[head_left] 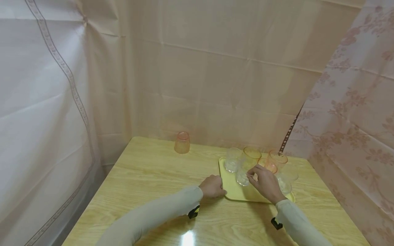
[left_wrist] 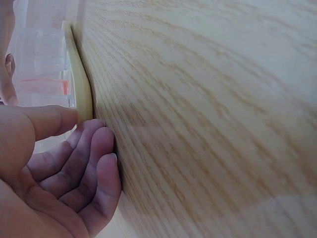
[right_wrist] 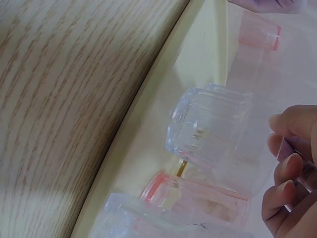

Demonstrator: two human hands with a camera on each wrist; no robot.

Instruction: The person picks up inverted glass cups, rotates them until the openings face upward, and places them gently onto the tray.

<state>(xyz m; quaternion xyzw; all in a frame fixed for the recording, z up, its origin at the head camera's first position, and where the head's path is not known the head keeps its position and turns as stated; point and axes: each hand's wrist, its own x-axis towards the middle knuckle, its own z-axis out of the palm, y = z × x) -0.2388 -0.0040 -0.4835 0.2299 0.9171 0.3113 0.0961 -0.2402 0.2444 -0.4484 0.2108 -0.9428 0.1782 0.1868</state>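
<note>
My left hand (head_left: 213,186) is at the front left corner of a yellow tray (head_left: 232,193). In the left wrist view the thumb lies on the tray's rim (left_wrist: 83,96) and curled fingers meet it from the outer side. My right hand (head_left: 266,182) reaches over the tray and pinches the rim of a clear cup (head_left: 242,179), which stands upright on it. The right wrist view has this clear cup (right_wrist: 198,131) large, with thumb and fingertips at its mouth. Around it on the tray are another clear cup (head_left: 232,162), a yellow cup (head_left: 252,155) and pink-orange cups (head_left: 271,166).
One more clear cup (head_left: 284,184) is at the tray's right side, partly behind my right hand. A pink cup (head_left: 182,145) stands upside down on the wooden table (head_left: 160,171), near the back edge. Hanging cloth (head_left: 209,85) encloses the table's back and sides.
</note>
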